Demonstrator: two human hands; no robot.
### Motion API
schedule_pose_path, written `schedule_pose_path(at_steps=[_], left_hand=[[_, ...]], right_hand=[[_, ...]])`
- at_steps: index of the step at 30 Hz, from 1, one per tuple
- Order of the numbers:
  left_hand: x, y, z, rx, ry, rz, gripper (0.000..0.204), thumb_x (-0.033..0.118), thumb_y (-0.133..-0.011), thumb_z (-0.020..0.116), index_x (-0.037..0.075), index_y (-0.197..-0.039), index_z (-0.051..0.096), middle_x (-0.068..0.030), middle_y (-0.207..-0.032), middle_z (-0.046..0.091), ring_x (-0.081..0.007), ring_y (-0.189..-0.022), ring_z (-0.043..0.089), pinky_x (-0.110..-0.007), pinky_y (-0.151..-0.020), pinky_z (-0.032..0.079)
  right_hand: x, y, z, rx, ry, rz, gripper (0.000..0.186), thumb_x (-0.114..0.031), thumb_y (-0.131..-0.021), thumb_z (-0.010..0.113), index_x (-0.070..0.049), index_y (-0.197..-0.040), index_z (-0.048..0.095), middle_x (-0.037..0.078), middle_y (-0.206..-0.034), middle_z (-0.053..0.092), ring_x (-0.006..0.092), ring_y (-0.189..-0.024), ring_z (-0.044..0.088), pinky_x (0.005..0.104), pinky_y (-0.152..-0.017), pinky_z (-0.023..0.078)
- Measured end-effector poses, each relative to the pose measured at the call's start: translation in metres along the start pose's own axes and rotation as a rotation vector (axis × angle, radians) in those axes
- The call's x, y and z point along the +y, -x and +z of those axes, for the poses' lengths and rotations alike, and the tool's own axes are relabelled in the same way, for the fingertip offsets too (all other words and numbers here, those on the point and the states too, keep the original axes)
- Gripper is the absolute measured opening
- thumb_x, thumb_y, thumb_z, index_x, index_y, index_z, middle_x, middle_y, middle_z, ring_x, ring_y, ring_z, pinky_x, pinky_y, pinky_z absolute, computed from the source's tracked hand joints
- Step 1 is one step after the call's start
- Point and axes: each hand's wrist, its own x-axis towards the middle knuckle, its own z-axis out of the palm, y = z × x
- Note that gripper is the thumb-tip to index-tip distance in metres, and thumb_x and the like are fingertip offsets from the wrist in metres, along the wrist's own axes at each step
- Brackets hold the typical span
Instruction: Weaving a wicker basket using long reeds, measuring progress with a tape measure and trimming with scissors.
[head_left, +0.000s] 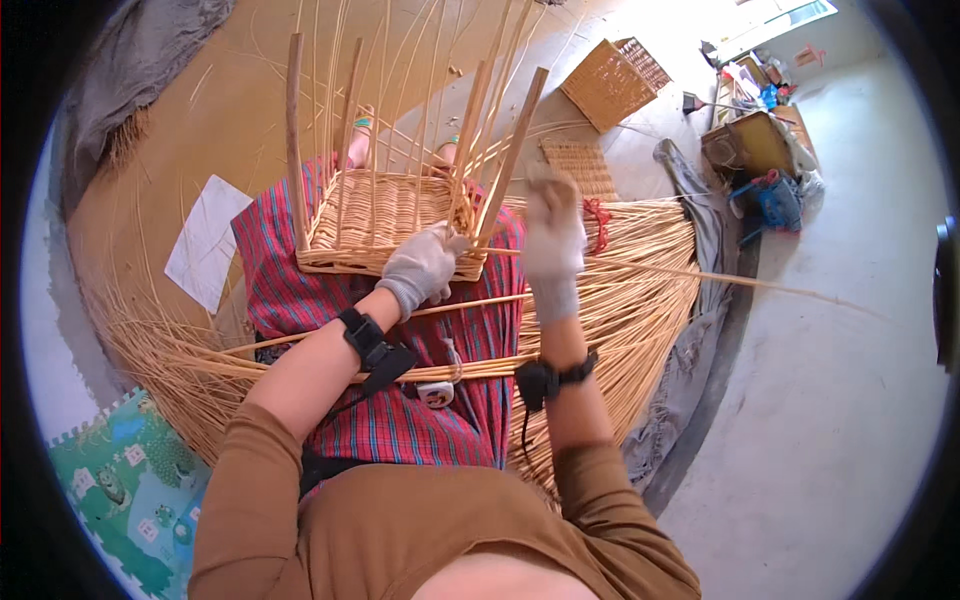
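Note:
A wicker basket in the making rests on my lap, its woven base framed by thick upright wooden stakes and many thin upright rods. My left hand, in a pale work glove, is closed on the near edge of the basket by its right corner. To the right of that corner my gloved right hand is raised and smeared by motion, so its fingers cannot be made out. A long wicker rod runs from the corner area past my right hand, out to the right; whether that hand touches it is unclear.
A large bundle of wicker rods lies under and right of my lap, with a red tie. Beyond are a finished wicker box and a woven panel. A checked cloth covers my legs; a small white tape measure lies on it.

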Motion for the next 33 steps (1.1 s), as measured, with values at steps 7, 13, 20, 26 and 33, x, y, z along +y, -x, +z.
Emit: schedule_pose_path(at_steps=[7, 13, 20, 26, 33], left_hand=[[0.008, 0.001, -0.009, 0.057, -0.079, -0.025, 0.043, 0.040, -0.111, 0.049, 0.001, -0.123, 0.063, -0.0126, -0.078, 0.070, -0.0229, -0.053, 0.071, -0.036, -0.054, 0.059], [0.024, 0.026, -0.012, 0.009, -0.178, 0.058, 0.040, 0.033, -0.105, 0.063, 0.004, -0.132, 0.063, -0.0180, -0.101, 0.076, -0.0273, -0.076, 0.078, -0.041, -0.072, 0.062], [0.001, 0.085, -0.048, 0.594, -1.137, 0.739, 0.069, 0.034, -0.083, 0.081, 0.017, -0.146, 0.061, -0.0063, -0.139, 0.063, -0.0251, -0.136, 0.057, -0.056, -0.128, 0.025], [-0.013, 0.061, -0.057, 0.627, -1.319, 0.904, 0.076, 0.040, -0.088, 0.074, 0.015, -0.156, 0.050, -0.0089, -0.148, 0.060, -0.0270, -0.140, 0.055, -0.059, -0.131, 0.017], [-0.014, 0.049, -0.057, 0.616, -1.242, 0.905, 0.070, 0.023, -0.091, 0.070, 0.016, -0.157, 0.050, -0.0095, -0.148, 0.062, -0.0281, -0.133, 0.059, -0.051, -0.115, 0.036]], right_hand=[[-0.005, -0.084, 0.024, -0.341, -0.242, 0.005, 0.066, 0.009, -0.089, 0.064, -0.017, -0.150, 0.058, 0.011, -0.128, 0.071, 0.0178, -0.098, 0.067, 0.0325, -0.088, 0.056], [0.003, -0.024, -0.046, -0.215, 1.067, 0.106, 0.045, -0.017, -0.086, 0.082, -0.010, -0.129, 0.070, 0.013, -0.118, 0.074, 0.0327, -0.109, 0.069, 0.0427, -0.097, 0.054], [0.000, 0.047, 0.010, -0.395, 1.132, -0.645, 0.098, -0.059, -0.071, 0.084, -0.005, -0.149, 0.056, 0.017, -0.148, 0.057, 0.0413, -0.148, 0.041, 0.0578, -0.125, 0.025], [0.009, 0.033, 0.015, -0.364, 1.094, -0.725, 0.110, -0.067, -0.068, 0.082, 0.001, -0.150, 0.052, 0.018, -0.147, 0.058, 0.0402, -0.147, 0.043, 0.0562, -0.126, 0.023], [0.023, 0.036, 0.027, -0.190, 1.020, -0.722, 0.093, -0.065, -0.071, 0.080, 0.001, -0.133, 0.060, 0.018, -0.126, 0.067, 0.0361, -0.134, 0.053, 0.0544, -0.119, 0.032]])
